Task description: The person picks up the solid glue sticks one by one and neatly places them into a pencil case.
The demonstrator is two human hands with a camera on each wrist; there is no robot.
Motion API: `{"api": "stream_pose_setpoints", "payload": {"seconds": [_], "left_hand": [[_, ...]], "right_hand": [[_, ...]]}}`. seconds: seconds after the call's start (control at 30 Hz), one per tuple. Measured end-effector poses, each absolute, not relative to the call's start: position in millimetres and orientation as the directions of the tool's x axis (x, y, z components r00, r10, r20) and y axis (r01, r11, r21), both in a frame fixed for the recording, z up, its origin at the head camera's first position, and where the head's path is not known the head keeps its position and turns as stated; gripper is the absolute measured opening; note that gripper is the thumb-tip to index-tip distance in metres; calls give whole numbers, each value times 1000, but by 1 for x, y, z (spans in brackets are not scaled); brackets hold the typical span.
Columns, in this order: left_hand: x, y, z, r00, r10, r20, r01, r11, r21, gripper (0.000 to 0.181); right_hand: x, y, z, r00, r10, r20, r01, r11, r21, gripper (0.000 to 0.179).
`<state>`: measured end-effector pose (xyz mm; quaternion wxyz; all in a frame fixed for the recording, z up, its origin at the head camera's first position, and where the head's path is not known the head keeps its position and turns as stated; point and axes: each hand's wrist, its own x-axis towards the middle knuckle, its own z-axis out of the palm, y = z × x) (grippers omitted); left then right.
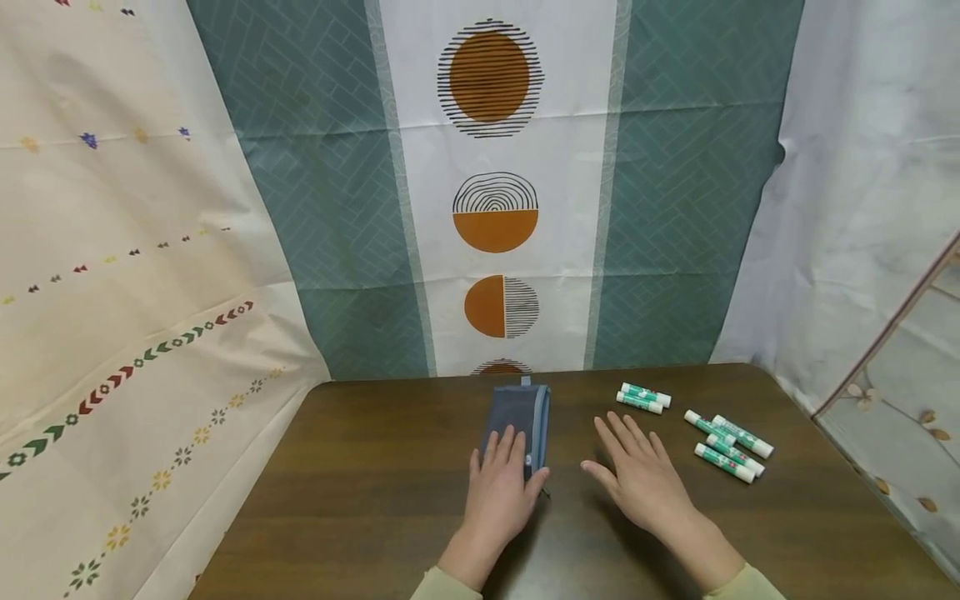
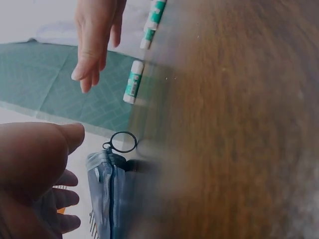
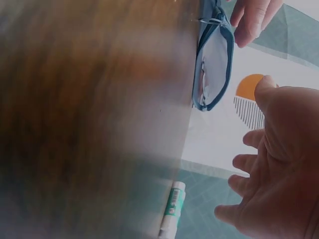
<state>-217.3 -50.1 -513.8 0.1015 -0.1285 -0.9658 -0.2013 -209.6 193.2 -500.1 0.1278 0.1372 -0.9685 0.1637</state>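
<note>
Left grip (image 1: 497, 493) hovers by a pouch (image 1: 516, 408); tubes (image 1: 724, 463) bear illegible green labels (image 2: 133, 84).

Soft light fills the head view; wrist views blur the tabletop (image 3: 94, 109).

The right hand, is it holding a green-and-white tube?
No, the right hand is empty, and the green-and-white tubes lie apart from it on the table.
</note>
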Motion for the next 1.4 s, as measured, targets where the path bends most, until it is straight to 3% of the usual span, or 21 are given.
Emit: {"api": "stream_pose_setpoints", "payload": {"seconds": [0.83, 1.1, 1.4], "left_hand": [[-224, -43, -523, -979, 143, 144, 187, 909, 372, 73], [-226, -42, -523, -972, 100, 212, 167, 930, 327, 75], [-228, -44, -524, -961, 81, 263, 158, 945, 286, 65]], "right_hand": [[-215, 225, -504, -937, -206, 282, -273, 936, -222, 80], [-214, 245, -506, -941, -197, 276, -259, 943, -208, 83], [-208, 270, -505, -941, -173, 292, -233, 955, -185, 85]]}}
